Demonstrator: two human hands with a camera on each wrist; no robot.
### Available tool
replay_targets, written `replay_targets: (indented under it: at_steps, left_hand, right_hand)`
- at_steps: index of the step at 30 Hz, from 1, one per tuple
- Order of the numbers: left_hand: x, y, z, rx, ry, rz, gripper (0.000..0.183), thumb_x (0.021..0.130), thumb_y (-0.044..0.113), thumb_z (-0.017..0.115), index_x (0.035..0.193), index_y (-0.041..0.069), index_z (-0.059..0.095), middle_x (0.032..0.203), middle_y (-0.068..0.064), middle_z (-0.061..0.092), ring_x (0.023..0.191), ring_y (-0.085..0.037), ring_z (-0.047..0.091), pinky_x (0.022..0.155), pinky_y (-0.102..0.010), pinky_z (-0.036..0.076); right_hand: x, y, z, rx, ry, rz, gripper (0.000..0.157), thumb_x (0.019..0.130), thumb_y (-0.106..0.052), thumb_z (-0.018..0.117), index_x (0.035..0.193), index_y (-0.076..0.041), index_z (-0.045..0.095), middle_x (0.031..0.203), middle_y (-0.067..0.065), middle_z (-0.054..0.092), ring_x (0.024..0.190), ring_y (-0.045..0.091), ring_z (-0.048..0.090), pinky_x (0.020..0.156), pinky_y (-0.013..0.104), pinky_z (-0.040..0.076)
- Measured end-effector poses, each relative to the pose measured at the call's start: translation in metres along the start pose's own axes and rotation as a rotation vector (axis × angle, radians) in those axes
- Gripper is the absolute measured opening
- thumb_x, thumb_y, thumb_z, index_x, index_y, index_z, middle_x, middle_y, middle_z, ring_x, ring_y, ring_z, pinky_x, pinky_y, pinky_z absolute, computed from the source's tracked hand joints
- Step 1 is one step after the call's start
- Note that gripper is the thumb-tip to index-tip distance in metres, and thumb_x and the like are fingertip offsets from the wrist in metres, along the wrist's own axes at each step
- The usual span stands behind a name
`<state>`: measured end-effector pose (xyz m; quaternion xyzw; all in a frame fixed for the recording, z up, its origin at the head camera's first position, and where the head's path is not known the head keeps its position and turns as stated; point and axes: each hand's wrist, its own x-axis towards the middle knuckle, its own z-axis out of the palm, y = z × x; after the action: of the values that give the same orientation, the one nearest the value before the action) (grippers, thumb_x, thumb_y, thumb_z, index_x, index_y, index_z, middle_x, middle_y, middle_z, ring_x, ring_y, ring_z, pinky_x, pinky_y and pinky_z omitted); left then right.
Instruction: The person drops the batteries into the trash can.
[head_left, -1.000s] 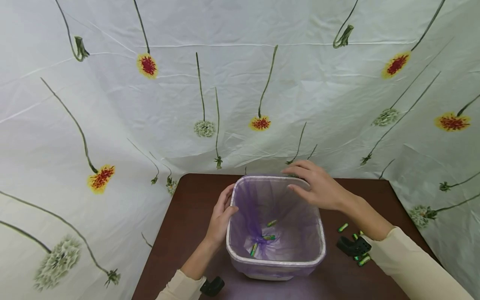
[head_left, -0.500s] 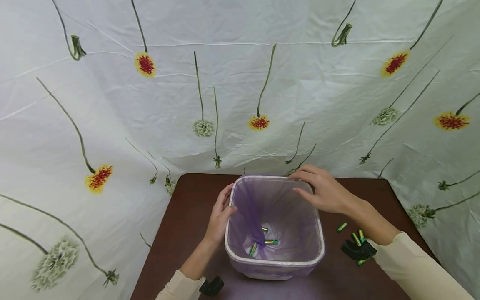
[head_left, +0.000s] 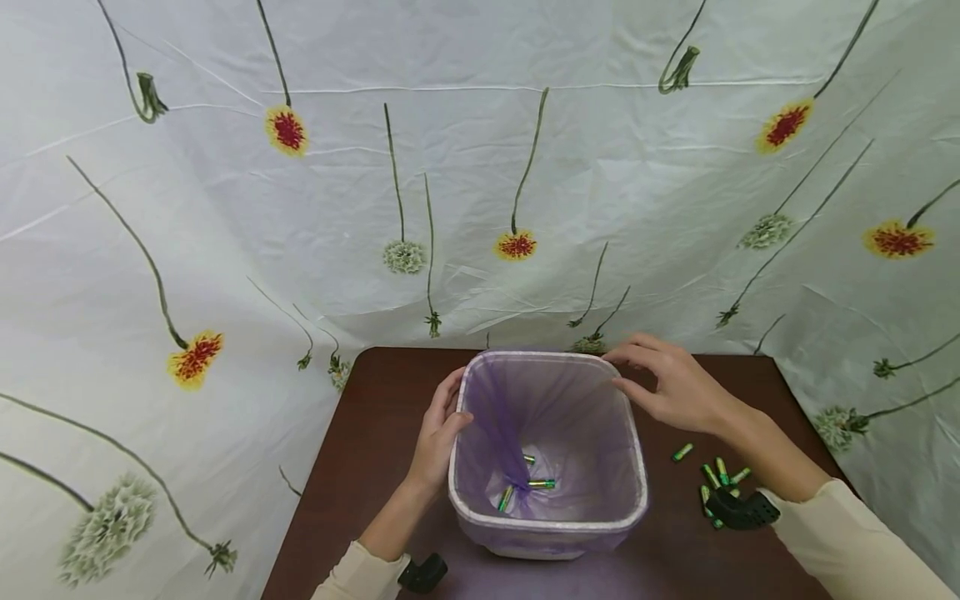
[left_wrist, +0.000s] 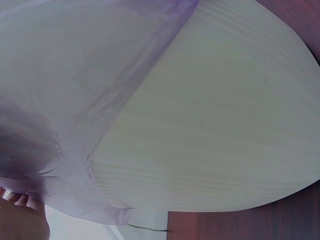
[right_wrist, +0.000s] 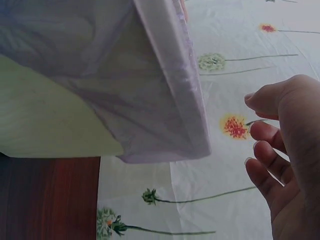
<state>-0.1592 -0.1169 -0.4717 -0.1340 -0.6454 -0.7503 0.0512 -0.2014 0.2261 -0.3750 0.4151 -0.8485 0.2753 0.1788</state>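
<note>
Worktop [head_left: 367,425]: dark reddish-brown, far left corner rounded. White cloth [head_left: 465,150] hangs behind it and along left and right sides, wrinkled, fold lines running roughly level across the back. Print on cloth: yellow flowers with red centres [head_left: 286,131], pale fluffy flower heads [head_left: 405,257], small green buds [head_left: 222,558], long thin stems [head_left: 274,52]. Same print in right wrist view, worktop at lower left there.
</note>
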Motion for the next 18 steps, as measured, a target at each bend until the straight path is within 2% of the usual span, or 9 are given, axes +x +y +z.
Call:
replay_targets:
  at_steps: [7, 18]
  left_hand:
    - [-0.001, -0.001, -0.001, 0.001, 0.002, 0.009, 0.065, 0.092, -0.006, 0.046, 0.156, -0.004, 0.033, 0.160, -0.022, 0.034, 0.147, -0.032, 0.032, 0.107, -0.023, 0.038]
    - [0.000, 0.000, 0.001, 0.001, -0.005, 0.028, 0.064, 0.092, -0.006, 0.045, 0.155, -0.005, 0.033, 0.160, -0.022, 0.033, 0.148, -0.032, 0.031, 0.109, -0.023, 0.035]
  right_hand:
    - [-0.018, 0.009, -0.004, -0.029, 0.028, 0.037, 0.033, 0.083, 0.002, 0.079, 0.115, -0.007, 0.073, 0.110, 0.000, 0.068, 0.091, 0.018, 0.065, 0.074, 0.039, 0.054]
    - [-0.050, 0.021, -0.006, -0.074, 0.069, 0.112, 0.040, 0.080, 0.001, 0.082, 0.117, -0.010, 0.073, 0.107, -0.005, 0.069, 0.087, 0.011, 0.060, 0.072, 0.027, 0.049]
